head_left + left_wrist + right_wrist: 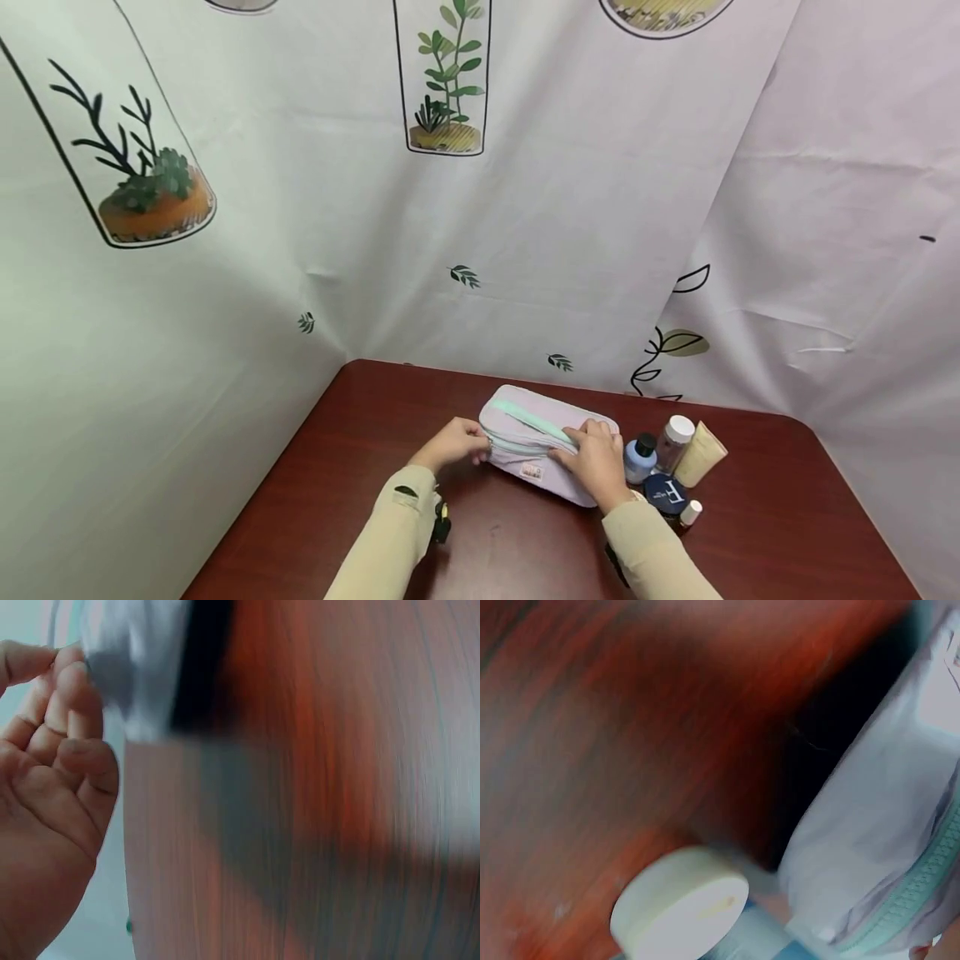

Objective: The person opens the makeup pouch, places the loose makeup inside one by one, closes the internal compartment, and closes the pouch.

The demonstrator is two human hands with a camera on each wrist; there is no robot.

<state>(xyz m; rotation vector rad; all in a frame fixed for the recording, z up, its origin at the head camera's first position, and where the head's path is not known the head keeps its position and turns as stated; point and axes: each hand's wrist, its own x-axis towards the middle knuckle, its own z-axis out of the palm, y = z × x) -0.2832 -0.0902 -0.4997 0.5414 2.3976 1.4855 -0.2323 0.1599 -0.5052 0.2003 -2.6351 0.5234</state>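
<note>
Dark red table [765,483]: pouch [543,461] on it, blue bottle [640,468] at pouch's right. I see left hand [456,442] pinching pouch's left end, right hand [600,467] gripping its right side. Probably working the zip [911,896]; next calls for taut fabric, even pull.

2 pale beige sleeves [386,533], yellow-marked black wrist device [441,530]
</note>
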